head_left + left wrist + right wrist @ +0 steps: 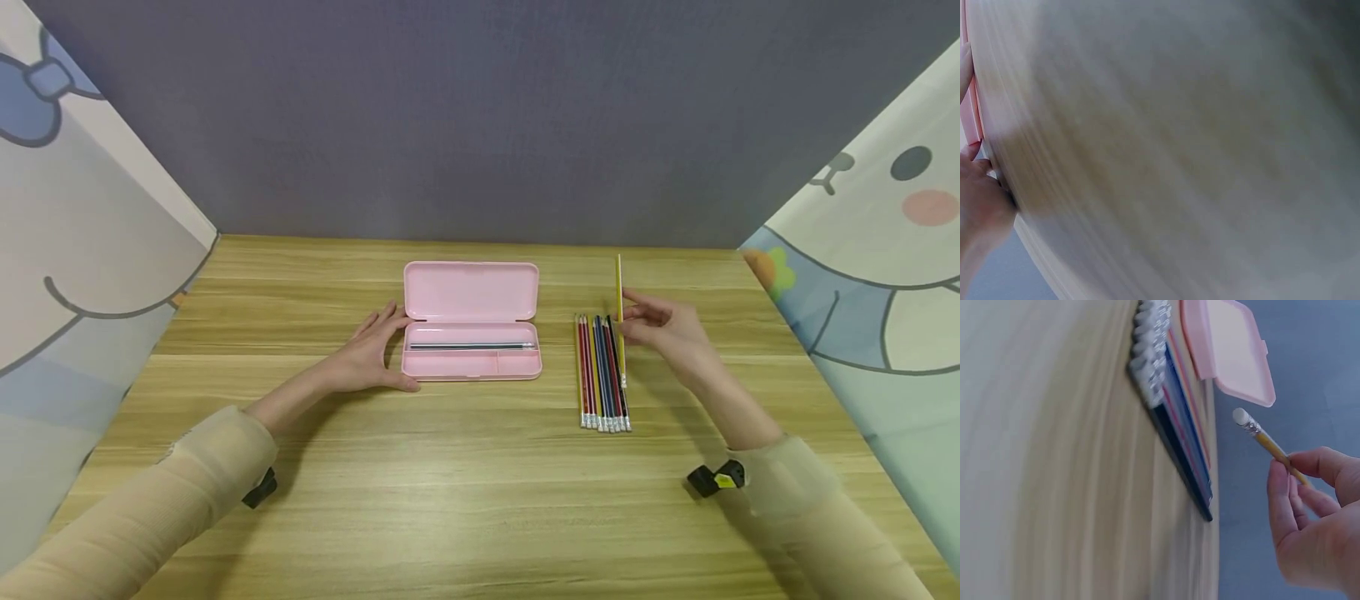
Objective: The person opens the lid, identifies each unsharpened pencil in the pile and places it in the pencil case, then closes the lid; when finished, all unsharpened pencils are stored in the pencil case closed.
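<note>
A pink pencil case point(471, 363) lies with its lid folded back on the table. Two dark pencils point(471, 346) lie in its long back compartment. My left hand point(363, 358) holds the case's left end between thumb and forefinger; the left wrist view shows only part of this grip, at its left edge. Thumb and fingers of my right hand point(663, 329) pinch a yellow pencil point(1270, 446), its white eraser end pointing towards me. This pencil is just above the right side of a row of pencils point(602, 375), whose eraser ends also face me.
The wooden table point(465, 500) ends at a grey-blue wall point(480, 125) at the back. Printed cartoon panels point(885, 333) flank it. The case's raised lid point(471, 292) lies behind its base, left of the pencil row. Small front compartments point(450, 364) show in the case.
</note>
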A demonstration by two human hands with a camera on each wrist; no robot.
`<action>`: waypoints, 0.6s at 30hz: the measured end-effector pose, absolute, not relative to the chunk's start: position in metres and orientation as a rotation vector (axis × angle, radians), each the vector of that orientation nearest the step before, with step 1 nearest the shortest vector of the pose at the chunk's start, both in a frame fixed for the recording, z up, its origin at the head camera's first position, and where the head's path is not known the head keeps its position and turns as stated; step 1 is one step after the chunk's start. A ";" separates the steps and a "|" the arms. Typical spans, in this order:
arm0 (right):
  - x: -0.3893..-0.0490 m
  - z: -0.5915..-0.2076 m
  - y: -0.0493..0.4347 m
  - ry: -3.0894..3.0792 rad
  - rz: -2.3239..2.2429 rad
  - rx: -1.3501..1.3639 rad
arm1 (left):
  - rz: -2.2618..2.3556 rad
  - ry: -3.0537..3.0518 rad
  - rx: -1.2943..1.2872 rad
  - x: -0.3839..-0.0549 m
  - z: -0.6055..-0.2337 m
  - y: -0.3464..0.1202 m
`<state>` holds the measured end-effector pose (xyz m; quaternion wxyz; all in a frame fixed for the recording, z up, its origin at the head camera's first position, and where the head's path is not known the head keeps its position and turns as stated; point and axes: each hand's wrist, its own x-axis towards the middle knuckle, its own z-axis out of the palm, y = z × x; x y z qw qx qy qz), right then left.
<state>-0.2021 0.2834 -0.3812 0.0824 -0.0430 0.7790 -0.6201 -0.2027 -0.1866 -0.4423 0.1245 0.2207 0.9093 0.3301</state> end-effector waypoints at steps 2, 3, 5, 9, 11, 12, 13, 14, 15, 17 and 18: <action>-0.205 -0.381 0.278 2.308 -1.906 -0.144 | 0.961 2.652 0.645 -0.203 -0.442 -0.187; -0.206 -0.380 0.275 2.304 -1.923 -0.159 | 0.962 2.652 0.647 -0.202 -0.442 -0.187; -0.208 -0.380 0.269 2.315 -1.937 -0.198 | 0.964 2.651 0.652 -0.202 -0.442 -0.186; -0.212 -0.380 0.259 2.340 -1.961 -0.279 | 0.967 2.651 0.655 -0.203 -0.442 -0.186; -0.214 -0.380 0.254 2.352 -1.969 -0.311 | 0.965 2.651 0.652 -0.203 -0.443 -0.186; -0.215 -0.380 0.250 2.360 -1.972 -0.322 | 0.963 2.652 0.650 -0.203 -0.443 -0.186; -0.216 -0.379 0.247 2.365 -1.972 -0.334 | 0.963 2.651 0.648 -0.203 -0.443 -0.187; -0.218 -0.379 0.243 2.362 -1.978 -0.340 | 0.962 2.651 0.649 -0.203 -0.443 -0.187; -0.219 -0.379 0.240 2.359 -1.984 -0.346 | 0.963 2.650 0.650 -0.203 -0.443 -0.187; -0.222 -0.378 0.232 2.368 -1.985 -0.351 | 0.965 2.649 0.656 -0.203 -0.443 -0.187; -0.224 -0.378 0.229 2.366 -1.992 -0.354 | 0.966 2.649 0.660 -0.203 -0.442 -0.187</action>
